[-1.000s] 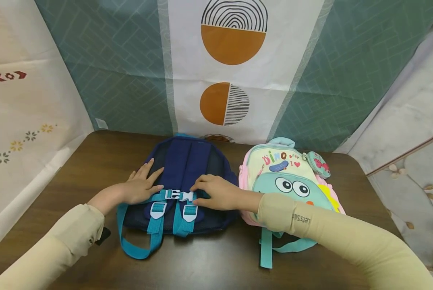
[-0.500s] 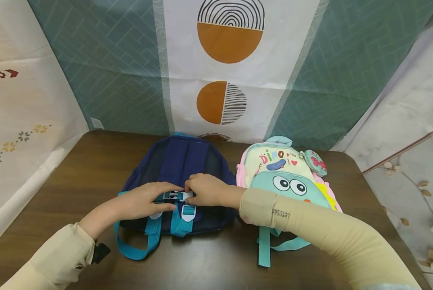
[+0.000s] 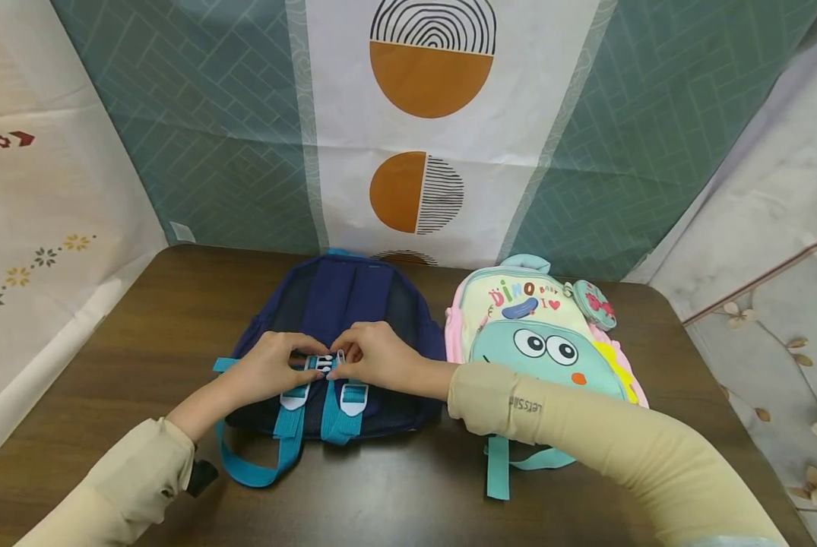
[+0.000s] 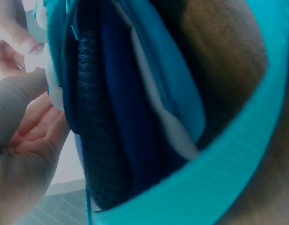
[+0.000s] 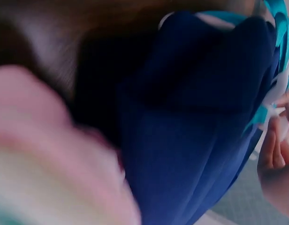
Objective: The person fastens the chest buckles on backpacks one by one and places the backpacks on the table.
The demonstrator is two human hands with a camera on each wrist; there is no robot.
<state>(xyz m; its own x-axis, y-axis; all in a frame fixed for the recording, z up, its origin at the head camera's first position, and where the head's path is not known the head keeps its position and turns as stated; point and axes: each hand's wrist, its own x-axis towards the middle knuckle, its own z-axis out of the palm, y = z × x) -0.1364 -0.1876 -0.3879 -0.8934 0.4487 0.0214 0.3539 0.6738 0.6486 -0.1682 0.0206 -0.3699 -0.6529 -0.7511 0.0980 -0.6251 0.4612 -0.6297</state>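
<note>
A navy backpack [image 3: 345, 292] lies with its strap side up on the table. Across its straps sits a white side-release buckle [image 3: 324, 363] on teal webbing. My left hand [image 3: 271, 368] pinches the buckle's left end between thumb and fingers. From the other side my right hand [image 3: 377, 355] pinches its right end, fingers curled. Both hands nearly meet over the buckle, whose halves look joined. In the left wrist view the left hand [image 4: 36, 126] shows beside the pack's edge and a teal strap [image 4: 238, 173]. The right wrist view shows the right hand [image 5: 278, 159] at the white buckle.
Right of the navy pack lies a pink, cream and mint dinosaur backpack [image 3: 511, 334], partly under the right sleeve [image 3: 552, 406]. A teal strap loop [image 3: 254, 475] and a mint strap [image 3: 498, 467] hang toward the front of the brown table [image 3: 367, 494]. Patterned cloth [image 3: 244, 137] stands behind.
My left hand lifted off the pack's left side, moved right to the buckle and now pinches it. My right hand shifted slightly left, along with the buckle.
</note>
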